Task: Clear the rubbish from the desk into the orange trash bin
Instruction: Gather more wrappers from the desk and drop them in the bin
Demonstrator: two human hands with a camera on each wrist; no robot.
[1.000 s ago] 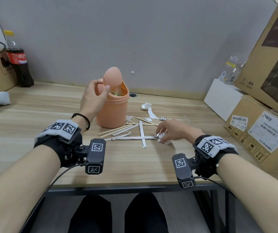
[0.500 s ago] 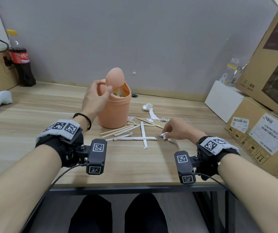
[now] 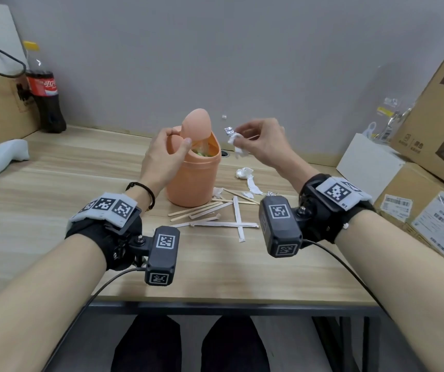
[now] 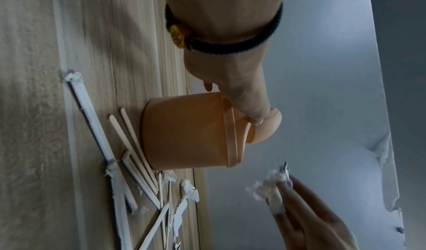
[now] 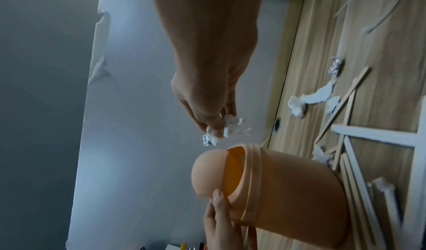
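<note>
The desk was pale wood grain, with cardboard boxes stacked at its right edge. The orange bin stood upright near the middle, its domed swing lid tipped open; scraps of green and pale rubbish showed inside. The left hand gripped the lid, thumb pressed on its front. The right hand hovered just right of the bin's mouth, above the desk, pinching a crumpled white paper and a bit of foil. Wooden sticks, white wrappers and paper scraps lay on the desk beside the bin.
</note>
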